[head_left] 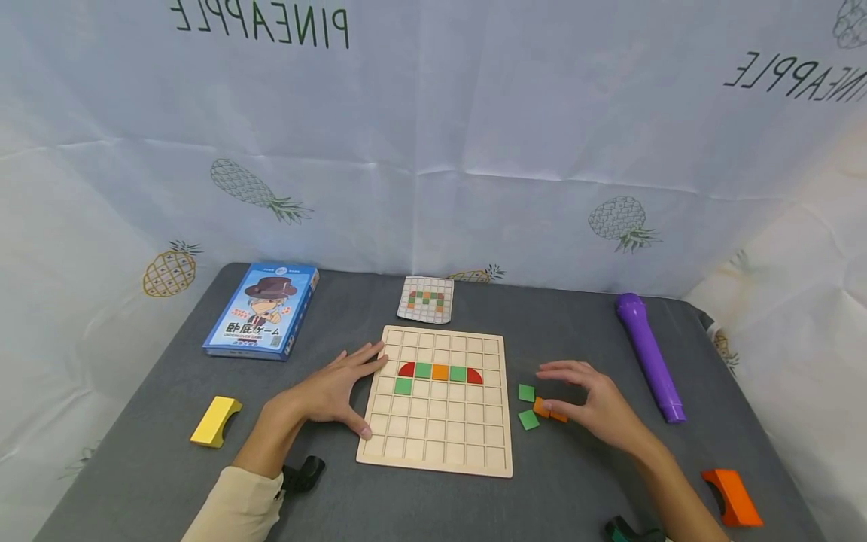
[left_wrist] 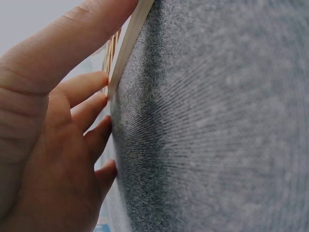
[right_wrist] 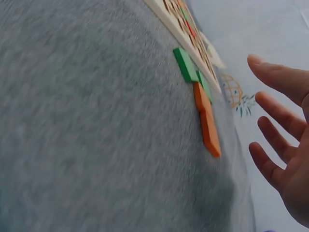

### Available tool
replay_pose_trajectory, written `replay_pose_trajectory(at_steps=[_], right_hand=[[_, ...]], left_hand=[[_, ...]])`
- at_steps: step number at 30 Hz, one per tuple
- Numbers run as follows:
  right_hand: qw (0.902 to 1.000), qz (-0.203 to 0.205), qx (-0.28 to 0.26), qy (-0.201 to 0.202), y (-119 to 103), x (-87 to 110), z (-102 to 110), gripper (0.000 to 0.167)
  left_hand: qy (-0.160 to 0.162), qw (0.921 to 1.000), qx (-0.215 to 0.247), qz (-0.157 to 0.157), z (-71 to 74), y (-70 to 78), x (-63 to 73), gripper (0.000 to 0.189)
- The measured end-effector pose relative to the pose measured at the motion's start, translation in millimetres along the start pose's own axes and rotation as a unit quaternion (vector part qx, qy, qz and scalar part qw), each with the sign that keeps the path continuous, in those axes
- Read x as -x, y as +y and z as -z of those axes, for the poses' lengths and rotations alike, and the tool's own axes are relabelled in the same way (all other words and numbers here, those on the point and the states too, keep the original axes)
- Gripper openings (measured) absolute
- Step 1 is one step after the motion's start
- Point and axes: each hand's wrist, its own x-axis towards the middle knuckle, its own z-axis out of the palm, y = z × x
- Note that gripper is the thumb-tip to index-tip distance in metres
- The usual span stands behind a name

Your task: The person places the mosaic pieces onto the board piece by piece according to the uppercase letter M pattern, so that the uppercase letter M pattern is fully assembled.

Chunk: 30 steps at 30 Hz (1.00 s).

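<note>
A wooden grid board lies in the middle of the table. One row on it holds two red quarter-round tiles, two green tiles and an orange tile; a green tile sits below the row's left end. My left hand rests at the board's left edge, fingers and thumb spread along it. To the right of the board, my right hand hovers with fingers apart over loose tiles, holding nothing. Those are two green tiles and two orange tiles, lying close together in the right wrist view.
Behind the board lies a pattern card showing a coloured grid. A blue game box and a yellow arched block are on the left. On the right are a purple microphone-shaped stick and an orange arched block.
</note>
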Motion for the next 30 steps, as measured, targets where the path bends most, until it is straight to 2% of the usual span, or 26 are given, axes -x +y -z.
replay_pose_trajectory(at_steps=[10, 15, 24, 30], right_hand=[[0.9997, -0.022, -0.003, 0.006, 18, 20.3, 4, 0.045], [0.9991, -0.042, -0.001, -0.005, 23, 26.6, 4, 0.045], [0.9954, -0.088, 0.027, -0.026, 26, 30.3, -2, 0.044], [0.9940, -0.094, 0.047, -0.032, 26, 30.0, -5, 0.044]], left_hand=[[0.001, 1.0000, -0.002, -0.004, -0.8, -2.5, -0.8, 0.124], [0.002, 1.0000, -0.002, -0.003, -0.6, -3.0, -0.9, 0.124], [0.001, 1.0000, -0.003, -0.002, -1.4, -3.9, -1.7, 0.124], [0.000, 1.0000, 0.001, -0.006, -1.5, -3.4, -1.0, 0.124]])
